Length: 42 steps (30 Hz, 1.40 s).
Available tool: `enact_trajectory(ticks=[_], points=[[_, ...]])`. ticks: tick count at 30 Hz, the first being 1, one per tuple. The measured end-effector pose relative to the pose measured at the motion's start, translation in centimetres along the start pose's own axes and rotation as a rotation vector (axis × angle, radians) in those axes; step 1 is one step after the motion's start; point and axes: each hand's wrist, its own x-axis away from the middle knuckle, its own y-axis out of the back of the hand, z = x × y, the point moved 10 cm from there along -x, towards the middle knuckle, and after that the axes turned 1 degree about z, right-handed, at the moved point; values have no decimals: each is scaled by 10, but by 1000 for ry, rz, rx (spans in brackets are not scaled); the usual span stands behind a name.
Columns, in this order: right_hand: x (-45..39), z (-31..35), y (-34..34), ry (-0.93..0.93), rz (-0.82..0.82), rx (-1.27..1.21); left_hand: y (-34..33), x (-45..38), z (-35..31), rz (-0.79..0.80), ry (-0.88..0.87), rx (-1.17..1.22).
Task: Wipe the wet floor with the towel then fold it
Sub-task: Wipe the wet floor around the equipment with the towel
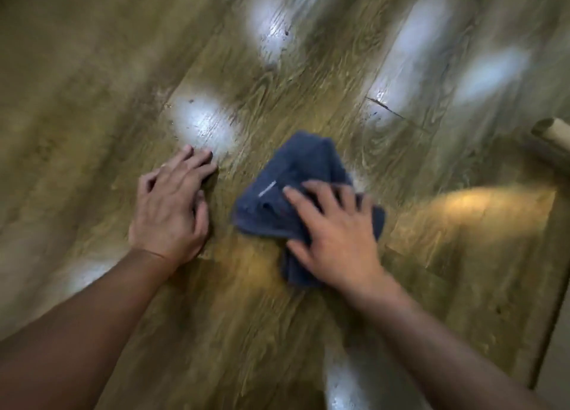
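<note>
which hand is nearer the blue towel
Right. The right hand lies on top of the towel, fingers spread over it. The left hand rests flat on the wooden floor beside the towel, not touching it.

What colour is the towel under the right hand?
Dark blue towel, seen in the head view.
</note>
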Motion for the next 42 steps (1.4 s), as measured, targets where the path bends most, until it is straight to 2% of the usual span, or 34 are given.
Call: enact_trajectory(ticks=[4, 6, 19, 21, 23, 25, 27, 30, 33, 36, 39, 42], points=[[-80, -81, 12, -371, -59, 16, 0, 1, -1, 11, 20, 0], [-108, -89, 12, -461, -39, 14, 2, 1, 1, 46, 34, 9], [-132, -94, 11, -557, 10, 43, -16, 0, 3, 299, 27, -69], [-126, -86, 9, -621, 16, 34, -12, -2, 2, 394, -39, 64], [-118, -67, 7, -717, -8, 23, 14, -10, 12, 437, -82, 307], [-109, -29, 6, -766, -42, 20, 69, -26, 46, 281, -72, 432], [-98, 32, 0, -716, -40, 44, 119, -34, 106, 73, 6, 336], [-78, 149, -18, -541, 28, 22, 156, -9, 225, -74, 356, 47], [-55, 287, -39, -259, 110, -58, 163, 52, 311, -108, 772, -21], [-20, 413, -49, 182, 158, -121, 150, 96, 332, -42, 884, -56], [1, 451, -55, 426, 202, -126, 150, 124, 339, -42, 880, -82], [-10, 406, -47, 493, 149, -60, 162, 153, 350, -117, 931, -66]])
